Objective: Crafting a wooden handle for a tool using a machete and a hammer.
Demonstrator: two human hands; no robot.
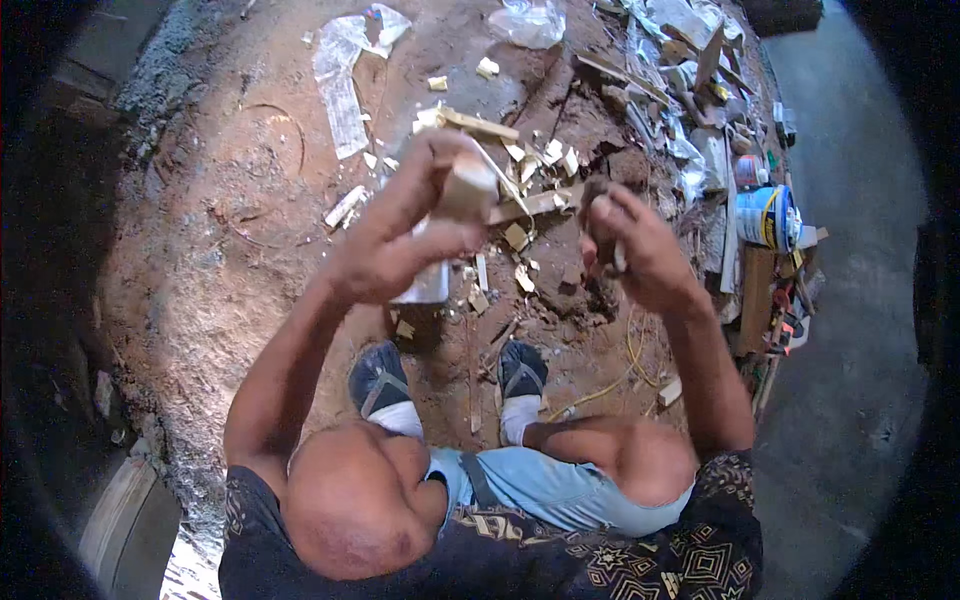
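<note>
My left hand is curled around a pale wooden block, held up over the ground in front of me and a little smeared by motion. To its right, my right hand is closed, its fingers wrapped round something dark and narrow that I cannot make out. Between the hands lies a flat strip of wood among pale wood chips. Beneath my left hand stands a white-topped block, partly hidden by the hand.
Two sandalled feet rest on the reddish dirt floor. Clear plastic lies at the far left. Scrap wood and plastic are heaped at the far right, above a blue-and-white bucket. A yellow cord runs near my right knee.
</note>
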